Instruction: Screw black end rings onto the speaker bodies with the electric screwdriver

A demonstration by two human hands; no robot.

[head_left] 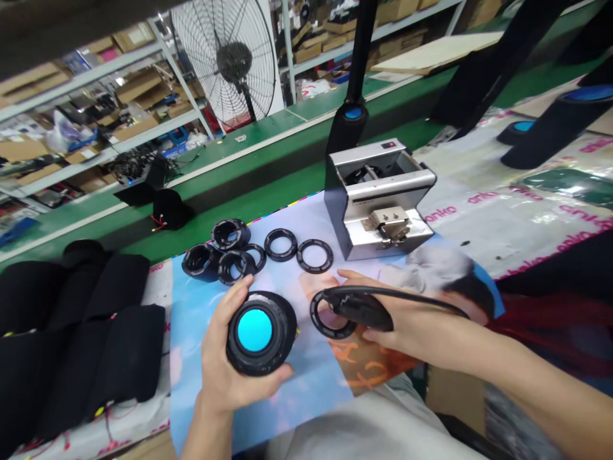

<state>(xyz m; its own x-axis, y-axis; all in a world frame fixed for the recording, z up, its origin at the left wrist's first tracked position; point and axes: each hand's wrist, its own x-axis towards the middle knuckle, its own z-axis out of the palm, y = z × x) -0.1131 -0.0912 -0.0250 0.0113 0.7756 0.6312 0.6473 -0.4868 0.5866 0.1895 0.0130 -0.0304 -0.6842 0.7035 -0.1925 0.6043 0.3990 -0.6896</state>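
Note:
My left hand [221, 369] is wrapped around a black round cylinder part [261, 332] with a bright cyan disc on its face, held just above the printed sheet. My right hand [383, 313] grips a black handheld tool [359, 306] with a cable running off to the right. The tool's tip rests by a black ring [320, 319] lying flat on the sheet, and the right hand's fingers touch that ring. Several more black rings and short black tubes [230, 252] lie in a cluster behind the hands.
A small silver machine [378, 198] stands behind the right hand. Black padded cylinders [81, 332] are stacked at the left. A green conveyor belt [268, 166] runs across the back, with a fan [230, 57] and shelves of boxes beyond. Black legs stand at the far right.

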